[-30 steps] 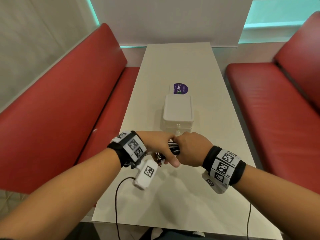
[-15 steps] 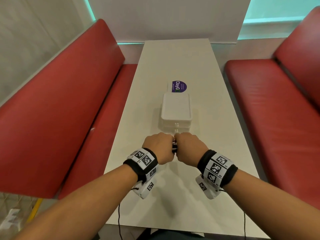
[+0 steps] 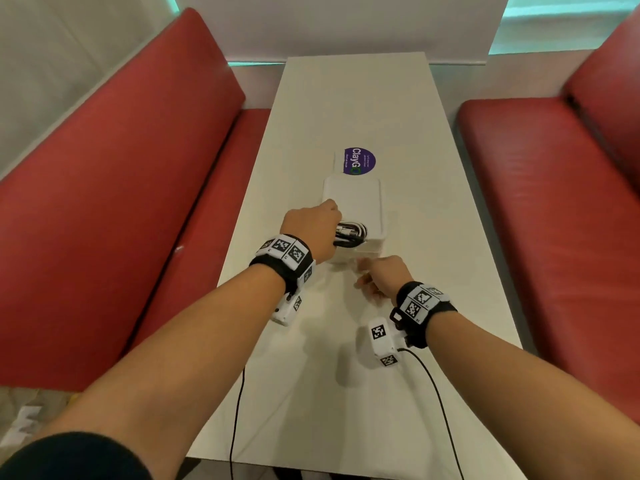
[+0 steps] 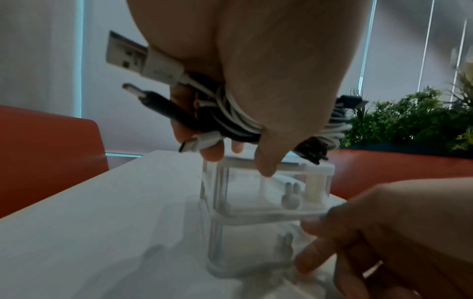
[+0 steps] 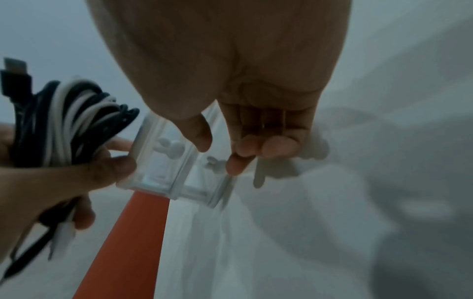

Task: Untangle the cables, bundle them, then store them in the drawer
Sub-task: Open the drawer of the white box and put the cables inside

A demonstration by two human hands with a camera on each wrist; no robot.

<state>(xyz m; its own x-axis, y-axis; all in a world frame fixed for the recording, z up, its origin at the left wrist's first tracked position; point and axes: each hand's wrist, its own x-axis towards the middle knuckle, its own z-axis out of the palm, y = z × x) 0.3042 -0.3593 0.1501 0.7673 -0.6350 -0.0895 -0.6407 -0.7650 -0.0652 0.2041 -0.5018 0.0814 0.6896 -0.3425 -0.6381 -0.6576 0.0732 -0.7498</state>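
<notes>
A bundle of black and white cables (image 3: 351,233) (image 4: 230,113) (image 5: 71,121) is gripped in my left hand (image 3: 311,230) (image 4: 266,145), held just above the near edge of a small clear two-drawer unit (image 3: 353,199) (image 4: 256,202) (image 5: 163,161). Plug ends stick out of the fist. Both drawers look closed, each with a bunny-shaped knob (image 4: 290,195) (image 5: 170,148). My right hand (image 3: 375,278) (image 5: 222,153) holds nothing. It is low at the unit's front with loosely curled fingers, the index fingertip beside the lower knob (image 5: 213,162) (image 4: 284,244).
The unit stands mid-way along a long white table (image 3: 346,98), with a purple sticker (image 3: 358,161) just behind it. Red benches (image 3: 121,185) (image 3: 554,185) flank both sides. Green plants (image 4: 409,121) stand beyond the right bench. Thin black wrist-camera leads hang off the near edge.
Both hands held the bundle together near me. Now the left hand alone has carried it forward over the drawer unit, and the right hand has let go and dropped to the unit's front.
</notes>
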